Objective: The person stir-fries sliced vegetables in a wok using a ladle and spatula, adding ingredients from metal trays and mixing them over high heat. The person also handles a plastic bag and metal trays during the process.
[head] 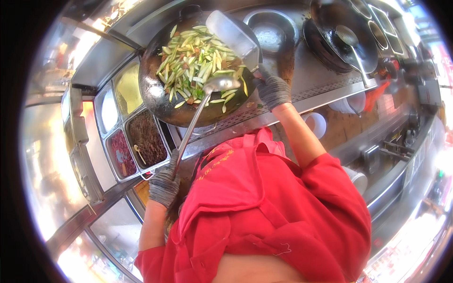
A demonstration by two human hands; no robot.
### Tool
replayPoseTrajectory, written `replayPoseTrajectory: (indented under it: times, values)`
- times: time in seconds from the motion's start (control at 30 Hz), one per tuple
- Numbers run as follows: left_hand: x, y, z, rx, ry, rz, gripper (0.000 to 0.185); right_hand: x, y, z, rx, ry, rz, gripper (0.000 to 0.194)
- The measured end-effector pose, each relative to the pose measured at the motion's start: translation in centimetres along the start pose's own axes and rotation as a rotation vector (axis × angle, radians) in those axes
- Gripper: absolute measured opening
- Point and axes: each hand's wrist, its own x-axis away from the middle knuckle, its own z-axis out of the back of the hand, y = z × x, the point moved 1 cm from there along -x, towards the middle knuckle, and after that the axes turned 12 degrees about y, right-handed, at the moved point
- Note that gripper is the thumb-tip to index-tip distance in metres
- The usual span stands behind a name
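Sliced green vegetables with brown pieces [198, 60] lie in a large dark wok [150, 85] before me. My left hand [164, 185], in a dark glove, grips the handle of a metal ladle [221, 84], whose bowl is over the near right part of the food. My right hand [272, 88], gloved too, is closed at the lower end of a metal spatula [233, 35]; its broad blade slants up over the wok's right side. Part of the spatula's grip is hidden by the fingers.
Left of the wok stand metal trays of dark shredded food [147, 136], reddish food [122, 152] and something yellow [129, 88]. To the right are a metal bowl [270, 33], a stacked wok [325, 32] with a perforated ladle [347, 35], and a white bucket [316, 124] below the counter edge.
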Motion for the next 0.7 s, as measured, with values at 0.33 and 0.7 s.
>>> replayPoseTrajectory:
  times: [0.33,0.7]
  values:
    - [-5.4,-1.8,-2.0,-0.063,0.303,0.254,0.068,1.5,10.0,1.0,-0.770,0.220,-0.504,0.034]
    - [-14.1,0.7,-4.9,-0.030,0.196,0.319,0.059,4.4,24.7,-3.6,-0.341,0.197,-0.819,0.031]
